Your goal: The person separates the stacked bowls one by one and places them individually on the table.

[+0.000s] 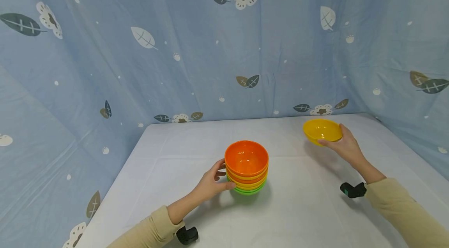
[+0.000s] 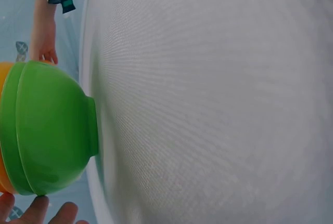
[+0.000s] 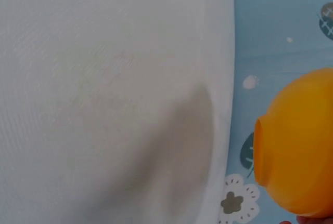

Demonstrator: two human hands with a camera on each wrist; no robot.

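A stack of nested bowls [image 1: 246, 160], orange and yellow above and green at the bottom, stands upright on the white-covered table. My left hand [image 1: 210, 182] holds the stack at its left side, thumb toward the front and fingers at the far side. In the left wrist view, fingertips [image 2: 36, 208] touch the stack near a green bowl [image 2: 52, 128]. At the right, my right hand [image 1: 345, 146] grips a yellow bowl [image 1: 322, 130] by its near right side, thumb along the front. That bowl [image 3: 302, 148] is raised, with a shadow below it; only part shows in the right wrist view.
White cloth covers the table [image 1: 280, 217]. Behind it and along the sides hangs a blue curtain [image 1: 196, 57] with leaves and flowers. Black devices sit at the left wrist [image 1: 187, 235] and the right wrist [image 1: 352, 190].
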